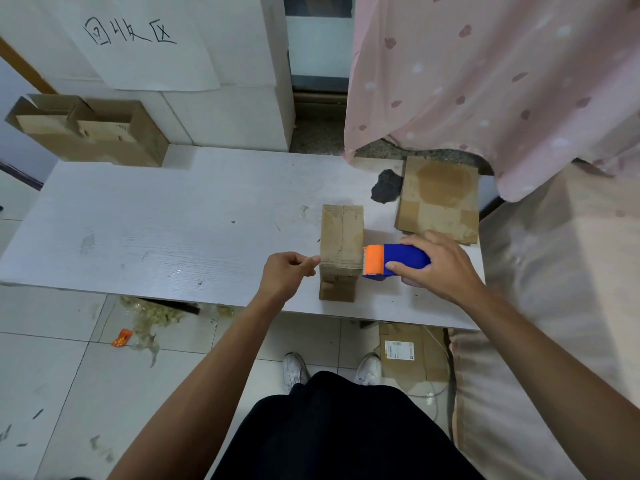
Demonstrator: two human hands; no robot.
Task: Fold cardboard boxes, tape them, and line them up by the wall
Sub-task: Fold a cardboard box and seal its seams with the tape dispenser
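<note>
We are taping a small box (341, 244) on the tabletop (173, 220).
We are judging it light and crushable: left grip (289, 271) pinching its near edge, right grip (436, 268) clasping the tape dispenser (394, 259).

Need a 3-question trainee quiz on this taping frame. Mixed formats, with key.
1. True or false: the right hand holds the blue and orange plastic tape dispenser at the right side of the small folded brown cardboard box.
2. Pick one: the left hand has its fingertips A) pinched at the box's left edge, B) flat on a loose cardboard sheet, C) hanging below the tabletop.
3. Fill in: the open brown cardboard boxes stand by the wall at the white table's far ____ corner.

Key: 1 true; 2 A; 3 left.
</note>
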